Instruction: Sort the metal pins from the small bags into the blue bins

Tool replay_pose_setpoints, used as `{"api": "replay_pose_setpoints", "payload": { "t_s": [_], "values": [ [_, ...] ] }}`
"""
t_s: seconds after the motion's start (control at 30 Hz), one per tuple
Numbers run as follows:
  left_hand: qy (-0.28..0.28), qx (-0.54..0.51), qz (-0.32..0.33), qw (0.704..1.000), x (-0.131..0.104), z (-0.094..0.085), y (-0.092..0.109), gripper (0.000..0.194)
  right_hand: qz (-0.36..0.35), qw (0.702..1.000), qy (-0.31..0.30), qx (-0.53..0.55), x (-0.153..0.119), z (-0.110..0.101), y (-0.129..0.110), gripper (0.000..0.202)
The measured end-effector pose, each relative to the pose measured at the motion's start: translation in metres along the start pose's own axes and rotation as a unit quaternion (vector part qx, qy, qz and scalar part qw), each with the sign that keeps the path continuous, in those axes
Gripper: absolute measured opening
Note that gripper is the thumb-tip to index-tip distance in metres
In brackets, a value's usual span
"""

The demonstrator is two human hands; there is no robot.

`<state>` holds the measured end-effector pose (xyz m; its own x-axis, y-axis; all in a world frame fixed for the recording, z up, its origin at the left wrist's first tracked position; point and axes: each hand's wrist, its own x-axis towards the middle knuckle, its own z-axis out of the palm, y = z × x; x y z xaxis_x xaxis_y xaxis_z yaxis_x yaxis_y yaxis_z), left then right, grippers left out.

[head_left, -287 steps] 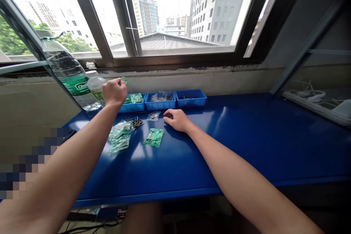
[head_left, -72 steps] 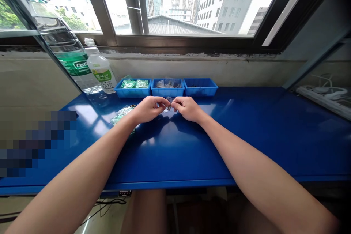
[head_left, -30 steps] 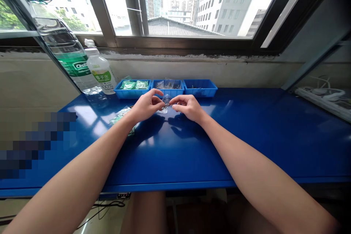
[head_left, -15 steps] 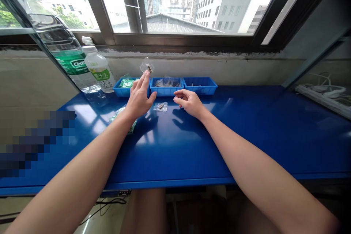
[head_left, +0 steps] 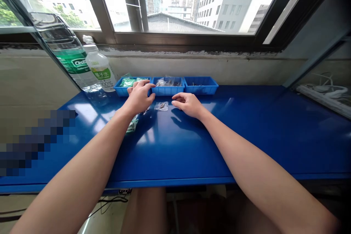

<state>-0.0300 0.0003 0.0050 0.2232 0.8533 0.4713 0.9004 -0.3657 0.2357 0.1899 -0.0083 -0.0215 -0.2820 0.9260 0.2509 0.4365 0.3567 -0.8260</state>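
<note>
Left hand (head_left: 139,97): left of the frame's centre, my fingers apart with the thumb wide of them, hiding part of the left bin (head_left: 121,92) from view; whether I touch its rim, I cannot tell
Right hand (head_left: 189,105): right of centre, my fingers loosely curled, a narrow gap left to the thumb
Clear packet (head_left: 161,106): flat on the blue table (head_left: 170,153) near mid-frame, between my hands, nearer the right
Bin row: above centre; green packets (head_left: 127,82) in the left, clear bags (head_left: 167,81) in the middle bin (head_left: 168,91), dark bits (head_left: 196,84) in the right bin (head_left: 203,90)
Beside my left wrist: loose green packs (head_left: 132,125), partly hidden
Upper left: large bottle (head_left: 72,60) beside a small bottle (head_left: 101,69)
</note>
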Motion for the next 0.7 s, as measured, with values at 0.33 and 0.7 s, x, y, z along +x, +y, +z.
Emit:
{"api": "replay_pose_setpoints", "payload": {
  "t_s": [0.33,0.7],
  "values": [
    [-0.159,-0.033,0.094,0.982,-0.006,0.002,0.006,0.035,-0.04,0.996,-0.003,-0.077,-0.004,0.002,-0.003,0.023],
    [-0.209,-0.001,0.097,0.973,-0.008,0.004,0.01,0.047,-0.053,0.995,-0.014,-0.088,-0.004,0.002,-0.002,0.025]
  ]
}}
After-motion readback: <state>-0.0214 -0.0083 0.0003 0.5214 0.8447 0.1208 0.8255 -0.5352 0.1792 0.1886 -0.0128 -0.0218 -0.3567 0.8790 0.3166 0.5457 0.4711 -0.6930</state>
